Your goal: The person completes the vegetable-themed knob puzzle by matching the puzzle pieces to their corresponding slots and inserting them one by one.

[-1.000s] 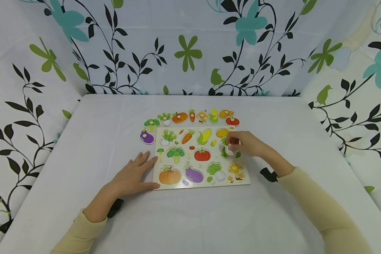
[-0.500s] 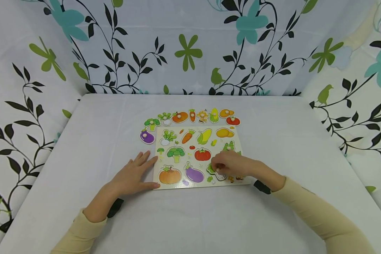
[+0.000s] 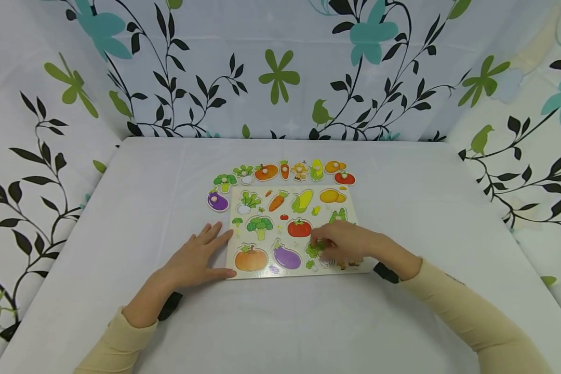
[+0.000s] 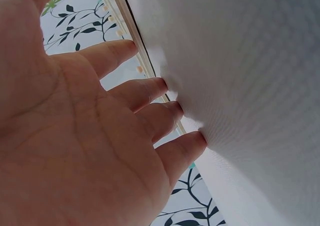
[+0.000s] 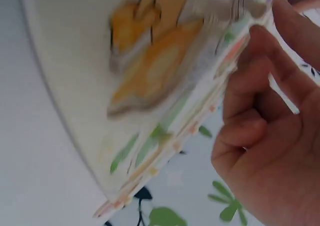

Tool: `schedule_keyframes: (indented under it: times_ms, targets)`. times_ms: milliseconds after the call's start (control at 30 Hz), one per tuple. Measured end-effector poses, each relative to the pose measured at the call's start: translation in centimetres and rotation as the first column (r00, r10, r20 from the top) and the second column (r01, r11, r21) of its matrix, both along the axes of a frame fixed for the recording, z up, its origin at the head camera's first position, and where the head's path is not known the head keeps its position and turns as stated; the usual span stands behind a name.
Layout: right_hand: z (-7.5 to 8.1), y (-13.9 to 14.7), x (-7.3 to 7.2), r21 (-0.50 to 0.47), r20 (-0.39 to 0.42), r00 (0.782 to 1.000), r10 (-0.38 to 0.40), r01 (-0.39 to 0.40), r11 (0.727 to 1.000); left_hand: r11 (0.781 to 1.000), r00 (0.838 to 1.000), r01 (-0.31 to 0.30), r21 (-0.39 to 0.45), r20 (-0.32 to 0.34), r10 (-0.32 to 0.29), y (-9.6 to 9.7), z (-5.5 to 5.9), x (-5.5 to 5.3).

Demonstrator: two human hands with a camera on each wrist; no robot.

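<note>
A pale wooden vegetable puzzle board lies on the white table. The left hand rests at its left edge with fingers spread; in the left wrist view the fingertips touch the cloth beside the board's side. Over the board's lower right, the right hand pinches the knob of a bok choy puzzle piece, which lies at the bok choy picture, partly covered by the fingers. The right wrist view shows the knob at the thumb and index fingertips, with the other fingers curled.
Several knobbed vegetable pieces curve around the board's back: an eggplant, a broccoli, a pumpkin, a carrot, a corn and a tomato. A leaf-patterned curtain stands behind the table.
The right hand has moved from the board's right side down and left to the bok choy picture with the piece, which now lies flatter there. The left hand has stayed put.
</note>
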State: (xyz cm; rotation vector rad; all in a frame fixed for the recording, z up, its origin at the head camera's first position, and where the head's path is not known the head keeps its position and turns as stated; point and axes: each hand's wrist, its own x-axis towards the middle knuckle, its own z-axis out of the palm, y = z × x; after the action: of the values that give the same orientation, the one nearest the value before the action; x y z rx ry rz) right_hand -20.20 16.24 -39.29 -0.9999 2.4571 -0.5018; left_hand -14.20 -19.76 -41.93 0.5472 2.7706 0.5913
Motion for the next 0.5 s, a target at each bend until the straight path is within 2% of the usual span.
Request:
schedule_keyframes:
  times_ms: [67,133,200,267,333,367,400,500]
  targets:
    - [0.6,0.6,-1.5,-0.031,-0.045,0.995,-0.094,0.093,0.995,1.0,1.0,0.003,0.0,-0.005,-0.003,-0.1,0.0,-0.1]
    - [1.3,1.4,-3.8,-0.077,-0.105,0.969,-0.223,0.215,0.973,1.0,1.0,0.004,0.0,-0.01,-0.004,-0.1,0.0,-0.1]
    - [1.5,2.5,-6.4,-0.121,-0.161,0.924,-0.348,0.331,0.936,1.0,1.0,0.001,0.004,-0.007,-0.001,-0.2,0.1,-0.1]
    - [1.4,3.6,-8.9,-0.125,-0.194,0.868,-0.458,0.441,0.889,1.0,1.0,-0.002,0.009,0.0,0.002,-0.2,0.2,0.0]
    - [1.0,4.6,-10.9,-0.088,-0.191,0.825,-0.532,0.525,0.846,1.0,1.0,-0.004,0.014,0.01,0.004,-0.2,0.2,0.1]
    - [0.8,5.0,-11.8,-0.062,-0.185,0.81,-0.556,0.555,0.829,1.0,1.0,-0.004,0.016,0.014,0.004,-0.1,0.2,0.1]
    - [0.5,5.3,-12.5,-0.027,-0.166,0.799,-0.578,0.582,0.813,1.0,1.0,-0.004,0.017,0.015,0.004,-0.1,0.3,0.2]
    - [-0.1,5.7,-14.0,0.036,-0.086,0.785,-0.613,0.617,0.786,1.0,1.0,0.001,0.018,0.006,-0.001,0.0,0.4,0.2]
